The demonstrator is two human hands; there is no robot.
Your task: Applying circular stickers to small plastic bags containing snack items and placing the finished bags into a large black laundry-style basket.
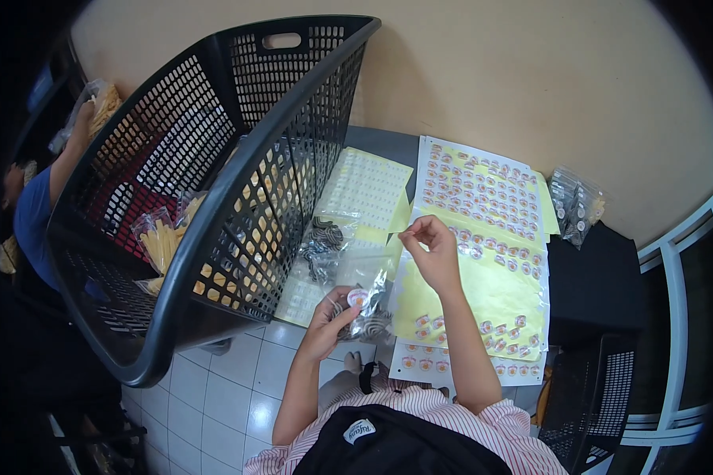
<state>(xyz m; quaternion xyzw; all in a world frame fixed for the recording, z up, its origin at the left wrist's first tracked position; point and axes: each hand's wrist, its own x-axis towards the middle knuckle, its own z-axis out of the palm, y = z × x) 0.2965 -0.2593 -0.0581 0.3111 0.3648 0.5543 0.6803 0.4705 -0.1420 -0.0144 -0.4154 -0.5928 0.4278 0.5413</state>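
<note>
My left hand (322,326) grips a clear plastic bag (374,271) with dark striped, curled pieces inside. A round pink-rimmed sticker (357,298) shows on the bag beside my thumb. My right hand (436,252) is closed in a pinch above a yellow-backed sticker sheet (471,305); anything between its fingertips is too small to make out. That sheet has a bare yellow middle, with round stickers along its upper and lower parts. Just beyond my left hand lies another bag of dark striped pieces (325,237), resting on sheets of small printed labels (366,186).
A big black slatted basket (269,91) stands at left, holding bags of pale stick-shaped snacks (160,241). Beyond it, a co-worker's hand (85,119) holds a bag of yellowish snacks (105,107). Several filled bags (576,207) lie at right, above a black crate (602,388).
</note>
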